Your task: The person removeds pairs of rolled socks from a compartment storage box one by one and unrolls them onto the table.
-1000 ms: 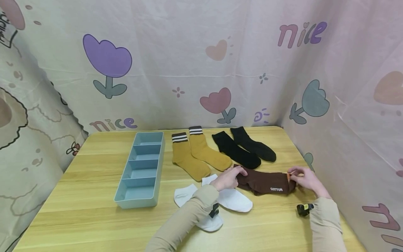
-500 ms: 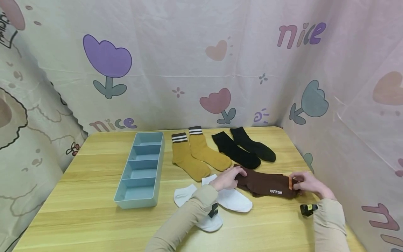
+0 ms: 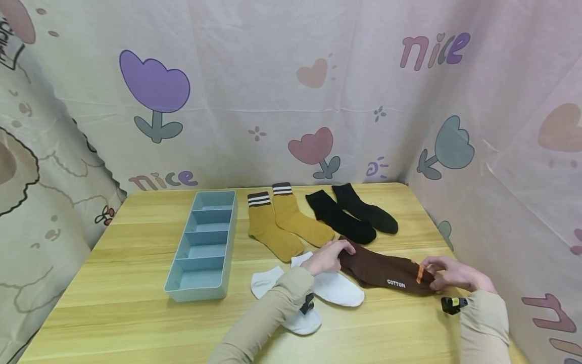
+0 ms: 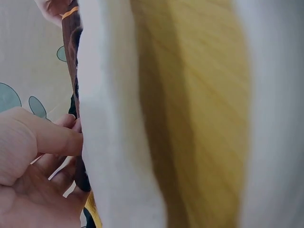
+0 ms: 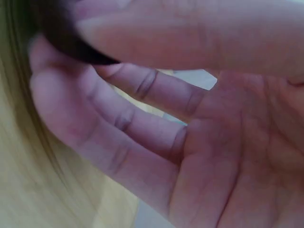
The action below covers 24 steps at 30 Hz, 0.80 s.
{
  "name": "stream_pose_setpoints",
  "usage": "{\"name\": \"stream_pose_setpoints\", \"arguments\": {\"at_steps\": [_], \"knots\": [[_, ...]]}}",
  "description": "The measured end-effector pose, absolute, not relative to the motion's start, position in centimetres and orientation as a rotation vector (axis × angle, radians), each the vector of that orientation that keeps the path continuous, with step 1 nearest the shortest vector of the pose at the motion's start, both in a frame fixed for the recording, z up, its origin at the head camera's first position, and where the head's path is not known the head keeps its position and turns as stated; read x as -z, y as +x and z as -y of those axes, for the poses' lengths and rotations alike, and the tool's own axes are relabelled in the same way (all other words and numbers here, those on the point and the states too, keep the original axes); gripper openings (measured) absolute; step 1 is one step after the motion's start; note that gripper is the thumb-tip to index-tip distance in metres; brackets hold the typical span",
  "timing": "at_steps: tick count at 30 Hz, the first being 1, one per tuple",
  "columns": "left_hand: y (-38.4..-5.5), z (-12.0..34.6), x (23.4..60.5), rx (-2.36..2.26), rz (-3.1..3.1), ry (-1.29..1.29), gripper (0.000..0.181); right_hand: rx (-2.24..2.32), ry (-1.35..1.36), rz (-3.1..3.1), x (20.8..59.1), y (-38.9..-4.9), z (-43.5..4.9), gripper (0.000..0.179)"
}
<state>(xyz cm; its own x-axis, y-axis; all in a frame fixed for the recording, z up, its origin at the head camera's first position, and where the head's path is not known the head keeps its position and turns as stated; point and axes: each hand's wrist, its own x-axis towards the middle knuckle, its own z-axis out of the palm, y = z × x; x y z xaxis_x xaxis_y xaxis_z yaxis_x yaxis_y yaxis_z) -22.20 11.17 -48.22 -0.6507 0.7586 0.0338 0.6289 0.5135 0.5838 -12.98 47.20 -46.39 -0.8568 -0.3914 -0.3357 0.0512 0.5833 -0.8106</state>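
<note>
Brown socks [image 3: 375, 268], apparently one lying over the other, stretch sideways on the table, with orange trim and "COTTON" lettering near the right end. My left hand [image 3: 326, 258] pinches their left end; the left wrist view shows the thumb and fingers of that hand [image 4: 38, 156] at the dark fabric. At the orange-trimmed end my right hand [image 3: 454, 274] pinches the edge. In the right wrist view the thumb of the right hand [image 5: 156, 109] presses dark cloth against curled fingers. White socks [image 3: 338, 289] lie under and beside my left forearm, which partly hides them.
A light blue tray [image 3: 230, 242] with several compartments in a row stands on the left. Mustard socks [image 3: 300, 220] with striped cuffs and black socks [image 3: 343, 220] lie behind the brown ones. A patterned curtain [image 3: 245, 91] surrounds the wooden table [image 3: 123, 263].
My right hand has moved right and toward the front, drawing the orange-trimmed end of the brown socks along, so they now slant. My left hand has barely moved.
</note>
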Motion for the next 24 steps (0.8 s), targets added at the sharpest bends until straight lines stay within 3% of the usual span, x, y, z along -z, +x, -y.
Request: {"name": "stream_pose_setpoints", "arguments": {"at_steps": [12,17,24], "knots": [[-22.4,-11.1,48.5,-0.865,-2.521,1.178,0.049,1.400,-0.445,-2.317,46.5,-13.1,-47.5,0.034],[-22.5,-11.0,48.5,-0.872,-2.522,1.222,0.049,1.352,-0.263,-2.462,46.3,-13.8,-45.9,0.041],[-22.7,-11.0,48.6,-0.848,-2.551,1.199,0.050,1.201,-0.446,-2.506,47.2,-15.0,-44.8,0.036]]}}
